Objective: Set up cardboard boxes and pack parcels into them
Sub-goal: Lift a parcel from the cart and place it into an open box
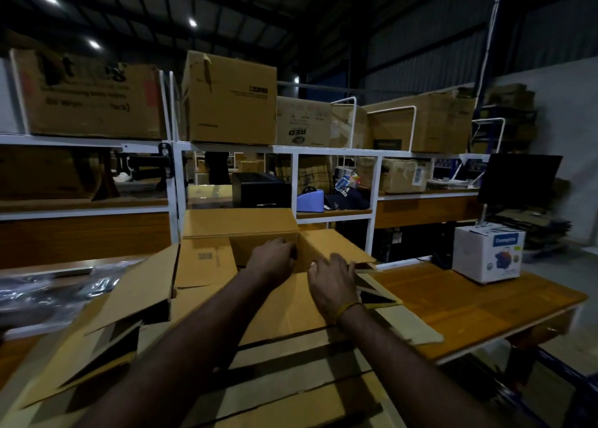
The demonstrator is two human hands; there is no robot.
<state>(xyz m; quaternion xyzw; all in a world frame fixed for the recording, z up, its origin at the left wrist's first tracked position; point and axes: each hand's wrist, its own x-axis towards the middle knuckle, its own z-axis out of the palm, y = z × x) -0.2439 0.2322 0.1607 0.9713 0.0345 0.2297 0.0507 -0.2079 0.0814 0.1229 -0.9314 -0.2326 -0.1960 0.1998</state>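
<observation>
- Cardboard box [259,243] sits under both my hands, flaps up.
- My left hand [273,256] grips its inner flap; my right hand [333,282] lies relaxed on the near flap.
- I'd fold squarely, pressing creases evenly.

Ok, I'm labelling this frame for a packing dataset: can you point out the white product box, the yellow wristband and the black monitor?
white product box [487,253]: head view, front face by the printed picture.
yellow wristband [348,308]: head view, on the right wrist.
black monitor [517,178]: head view, middle of the dark screen.
</observation>
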